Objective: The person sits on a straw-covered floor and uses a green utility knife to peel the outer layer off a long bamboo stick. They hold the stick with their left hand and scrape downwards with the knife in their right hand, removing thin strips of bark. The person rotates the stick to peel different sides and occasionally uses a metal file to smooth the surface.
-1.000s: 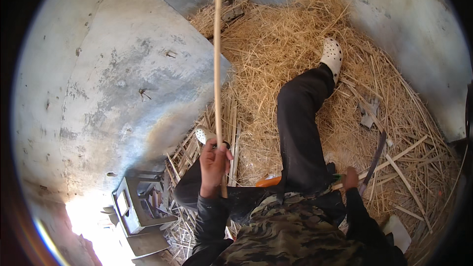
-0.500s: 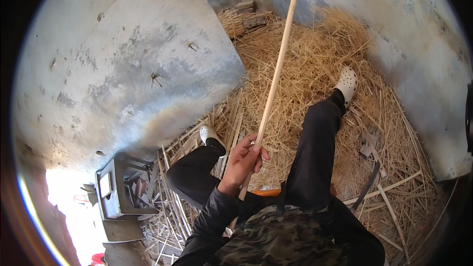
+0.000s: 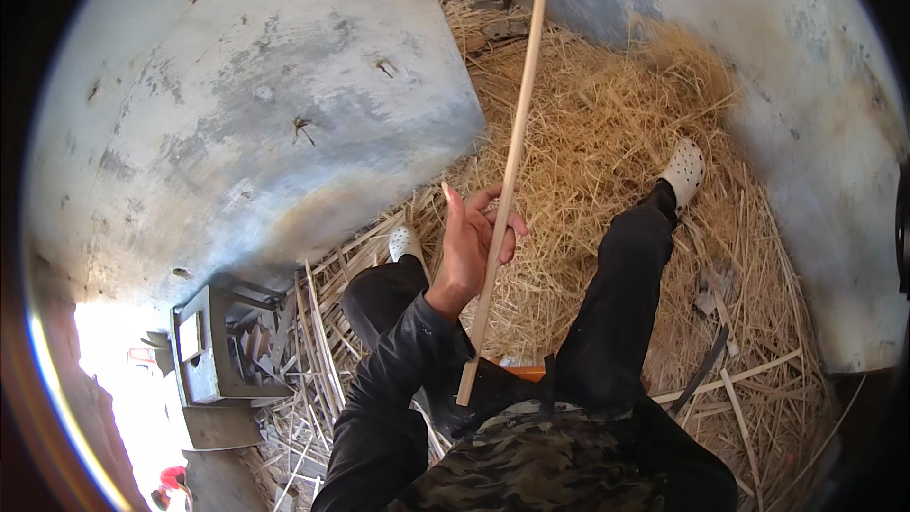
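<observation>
A long, pale wooden stick (image 3: 517, 147) slants up from my lap past the top edge of the head view. My left hand (image 3: 464, 251) has its palm turned up, with the stick lying across its curled fingers. The thumb stands away from the stick, so the hold looks loose. Over my dark trousers (image 3: 616, 313), the stick's lower end shows near my left sleeve. My right hand is out of the picture.
Loose straw (image 3: 588, 133) covers the floor, with thin wooden strips among it. Weathered walls (image 3: 237, 114) stand left and right. A grey wooden frame-like box (image 3: 213, 346) is at the lower left. Part of an orange object (image 3: 526, 373) shows between my legs. Both feet wear white clogs (image 3: 684, 171).
My left thumb has lifted off the stick and the fingers have loosened. The stick's upper part has shifted slightly left. The whole view has moved a little.
</observation>
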The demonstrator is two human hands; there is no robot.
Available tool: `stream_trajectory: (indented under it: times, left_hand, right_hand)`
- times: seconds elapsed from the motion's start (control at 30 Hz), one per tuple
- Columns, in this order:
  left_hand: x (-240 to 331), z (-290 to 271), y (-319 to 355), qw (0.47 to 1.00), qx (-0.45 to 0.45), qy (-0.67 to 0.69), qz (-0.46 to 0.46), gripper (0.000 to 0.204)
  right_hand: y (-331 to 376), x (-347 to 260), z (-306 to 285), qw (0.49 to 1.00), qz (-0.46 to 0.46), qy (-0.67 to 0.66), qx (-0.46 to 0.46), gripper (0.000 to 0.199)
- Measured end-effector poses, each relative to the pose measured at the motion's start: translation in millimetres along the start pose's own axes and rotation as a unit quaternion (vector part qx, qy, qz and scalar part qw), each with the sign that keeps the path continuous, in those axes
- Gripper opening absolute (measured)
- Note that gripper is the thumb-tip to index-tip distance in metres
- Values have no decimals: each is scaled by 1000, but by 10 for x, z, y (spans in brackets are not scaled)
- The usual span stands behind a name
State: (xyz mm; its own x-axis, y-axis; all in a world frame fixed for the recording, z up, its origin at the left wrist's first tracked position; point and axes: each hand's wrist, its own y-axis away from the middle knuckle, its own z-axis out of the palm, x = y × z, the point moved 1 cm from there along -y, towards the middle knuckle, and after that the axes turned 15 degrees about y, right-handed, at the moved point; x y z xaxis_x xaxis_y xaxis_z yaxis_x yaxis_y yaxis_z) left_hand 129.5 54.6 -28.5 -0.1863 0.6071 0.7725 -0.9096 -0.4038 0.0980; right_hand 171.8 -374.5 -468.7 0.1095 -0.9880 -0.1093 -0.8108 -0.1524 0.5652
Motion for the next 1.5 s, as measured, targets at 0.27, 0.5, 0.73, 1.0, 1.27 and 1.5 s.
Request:
stream_trajectory:
  times: [0.27, 0.5, 0.73, 1.0, 1.27, 1.5]
  left_hand:
    - [-130, -270, -173, 999, 16, -39, 23, 91]
    - [-316, -387, -304, 995, 23, -92, 24, 73]
    - [-333, -427, -293, 992, 30, -119, 35, 62]
    - [-246, -414, -204, 999, -26, -38, -9, 46]
    - [-105, -481, 22, 999, -24, -16, -25, 42]
    - [-149, -430, 268, 998, -30, -44, -29, 40]
  right_hand:
    - [154, 100, -171, 969, 150, -59, 186, 62]
    - [505, -197, -357, 987, -41, 149, -29, 43]
    - [287, -145, 582, 970, -113, 213, 34, 21]
    - [75, -187, 116, 941, -144, 296, -72, 23]
    - [-101, -54, -624, 960, -112, 255, -21, 23]
    - [-108, 385, -2328, 954, -29, 144, 263, 23]
